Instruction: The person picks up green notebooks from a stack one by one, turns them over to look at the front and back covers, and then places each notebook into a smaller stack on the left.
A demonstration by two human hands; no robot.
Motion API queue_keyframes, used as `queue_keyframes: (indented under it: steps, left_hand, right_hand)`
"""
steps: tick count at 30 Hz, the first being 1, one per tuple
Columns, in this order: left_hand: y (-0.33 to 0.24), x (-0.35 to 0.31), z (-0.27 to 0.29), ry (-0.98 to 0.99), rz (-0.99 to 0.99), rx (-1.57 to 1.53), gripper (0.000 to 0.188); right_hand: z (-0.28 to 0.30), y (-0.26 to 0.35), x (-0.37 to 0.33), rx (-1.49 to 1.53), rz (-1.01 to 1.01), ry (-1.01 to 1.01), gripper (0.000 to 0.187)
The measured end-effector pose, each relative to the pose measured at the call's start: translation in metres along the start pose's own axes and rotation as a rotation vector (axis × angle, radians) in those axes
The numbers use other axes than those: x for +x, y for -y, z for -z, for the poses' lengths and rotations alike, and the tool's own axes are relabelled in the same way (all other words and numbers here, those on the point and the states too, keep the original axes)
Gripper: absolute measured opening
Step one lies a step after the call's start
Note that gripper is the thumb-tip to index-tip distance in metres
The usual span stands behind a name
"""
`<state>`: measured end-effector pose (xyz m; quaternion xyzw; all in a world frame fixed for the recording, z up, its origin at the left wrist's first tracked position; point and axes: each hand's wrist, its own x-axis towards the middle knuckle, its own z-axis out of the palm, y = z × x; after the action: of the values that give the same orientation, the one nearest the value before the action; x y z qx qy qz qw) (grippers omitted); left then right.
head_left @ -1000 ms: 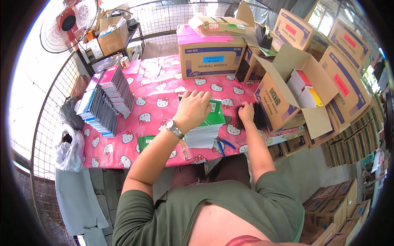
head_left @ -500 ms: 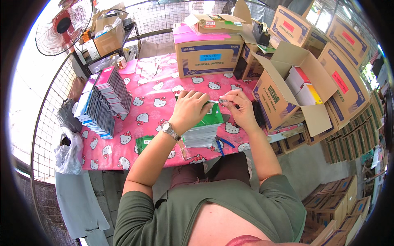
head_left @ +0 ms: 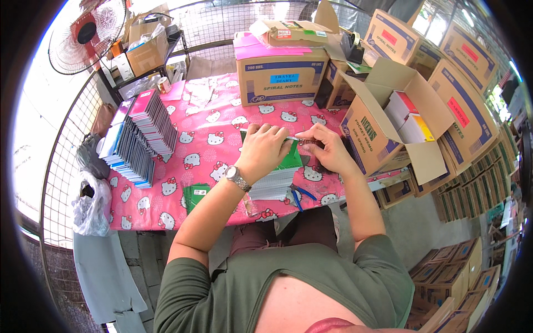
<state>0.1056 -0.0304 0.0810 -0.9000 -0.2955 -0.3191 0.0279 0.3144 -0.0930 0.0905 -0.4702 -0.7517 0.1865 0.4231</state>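
A stack of green-covered notebooks (head_left: 272, 183) stands at the table's near edge in front of me. Above it, my left hand (head_left: 264, 150) grips a green notebook (head_left: 243, 134), fingers over its far side and thumb toward me; most of it is hidden under the hand. At the notebook's right edge, my right hand (head_left: 328, 149) pinches what looks like a thin dark wire coil (head_left: 307, 142). Blue-handled pliers (head_left: 303, 195) lie right of the stack. Left of it, partly behind my left forearm, are green spiral notebooks (head_left: 195, 194).
Tall stacks of blue notebooks (head_left: 126, 152) and magenta notebooks (head_left: 152, 119) stand at the left. An open carton (head_left: 369, 130) holding notebooks is at the right, with more cartons (head_left: 461, 105) behind. A closed carton (head_left: 283, 75) stands at the back; a fan (head_left: 86, 33) is far left.
My right hand has turned and closed in at the notebook's right edge. My left hand and forearm have shifted slightly right, uncovering more of the green notebooks on the left.
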Motion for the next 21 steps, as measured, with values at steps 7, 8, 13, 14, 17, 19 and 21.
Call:
queue_keyframes:
  steps: [7, 8, 13, 14, 17, 19, 21]
  left_hand:
    - [-0.012, 0.003, 0.003, 0.077, -0.055, -0.022, 0.026]
    - [-0.012, 0.004, 0.003, 0.099, -0.053, -0.015, 0.025]
    - [-0.006, 0.000, 0.007, 0.143, -0.029, -0.038, 0.022]
    - [-0.004, -0.001, 0.007, 0.107, -0.045, -0.053, 0.021]
    - [-0.007, -0.001, 0.003, 0.076, -0.075, -0.093, 0.019]
    - [-0.014, 0.006, 0.002, 0.152, -0.080, -0.108, 0.021]
    - [-0.007, 0.003, 0.004, 0.156, -0.052, -0.126, 0.023]
  right_hand:
    - [0.001, 0.013, -0.004, -0.029, -0.132, -0.038, 0.039]
    - [0.003, 0.017, -0.003, -0.036, -0.132, -0.030, 0.037]
    - [0.001, 0.021, 0.001, -0.067, -0.036, 0.021, 0.026]
    - [0.003, 0.009, 0.007, 0.170, -0.204, 0.064, 0.026]
    - [-0.024, -0.090, 0.014, 0.243, -0.539, -0.010, 0.032]
    - [-0.081, -0.194, -0.020, -0.526, -0.647, -0.135, 0.042]
    - [-0.139, -0.236, -0.040, -0.879, -0.693, -0.073, 0.050]
